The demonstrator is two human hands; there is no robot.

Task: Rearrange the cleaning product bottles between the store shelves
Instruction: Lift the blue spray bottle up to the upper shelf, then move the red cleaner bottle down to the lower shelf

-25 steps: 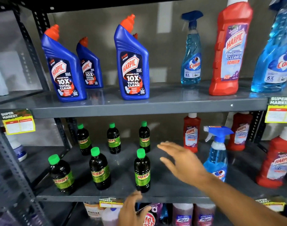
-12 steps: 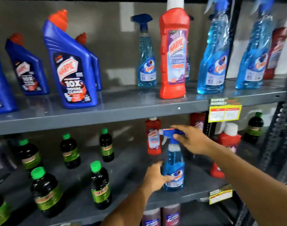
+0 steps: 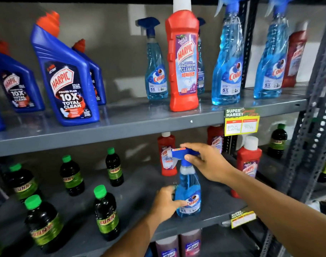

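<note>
- Spray bottle (image 3: 188,193) stands near the lower shelf's (image 3: 140,197) front edge, right hand (image 3: 207,162) closed on its trigger head, left hand (image 3: 165,203) wrapped round its base.
- Lifting could bump the head against the upper shelf (image 3: 121,127) just above the right hand.
- Red bottle (image 3: 166,154) behind the grip could tip.

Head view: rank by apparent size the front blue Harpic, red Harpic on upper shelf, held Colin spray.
1. Blue Harpic; nearer the camera, so unsure against 2.
2. Red Harpic.
3. Colin spray, in both hands: left, right.
</note>
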